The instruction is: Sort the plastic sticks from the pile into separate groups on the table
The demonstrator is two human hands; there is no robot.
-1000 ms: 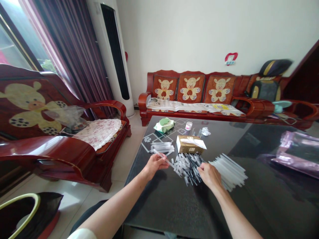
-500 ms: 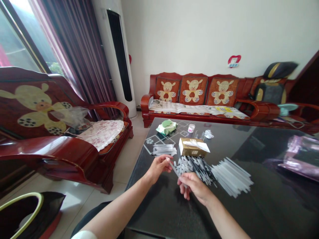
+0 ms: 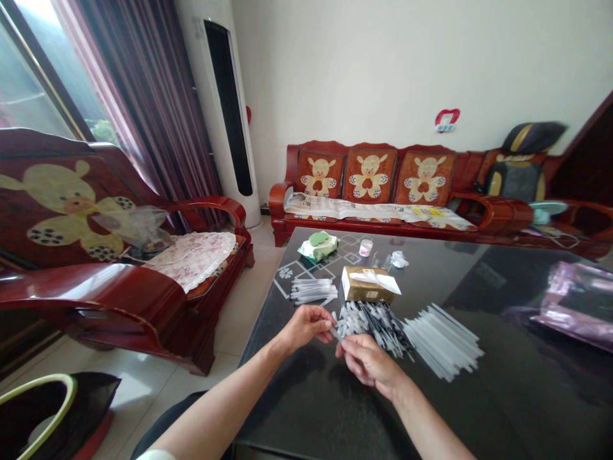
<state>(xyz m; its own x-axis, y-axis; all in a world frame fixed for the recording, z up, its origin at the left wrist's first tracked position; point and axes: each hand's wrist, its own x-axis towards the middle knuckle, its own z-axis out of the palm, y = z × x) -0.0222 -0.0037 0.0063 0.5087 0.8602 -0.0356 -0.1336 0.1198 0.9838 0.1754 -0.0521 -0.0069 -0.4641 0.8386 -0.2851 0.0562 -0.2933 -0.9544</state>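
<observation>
My left hand (image 3: 311, 324) and my right hand (image 3: 366, 361) are close together over the near left part of the dark table. Between their fingertips they hold a thin translucent tube (image 3: 336, 334), mostly covered by the fingers. Both hands are closed in a pinch. Just beyond them lies a loose heap of thin black sticks with whitish ends (image 3: 383, 329). To its right is a spread of long translucent tubes (image 3: 445, 342). A smaller stack of pale, dark-ended sticks (image 3: 312, 291) lies beyond my left hand.
A gold tissue box (image 3: 370, 285) stands behind the heap. Farther back are a green wipes pack (image 3: 318, 245), a small white cup (image 3: 366, 248) and crumpled tissue (image 3: 399, 259). A purple plastic-wrapped package (image 3: 572, 300) sits at the table's right. A bin (image 3: 93, 396) stands at lower left.
My right hand has moved slightly up and left, closer to my left hand. Less of the tube shows between them now. The piles on the table look unchanged.
</observation>
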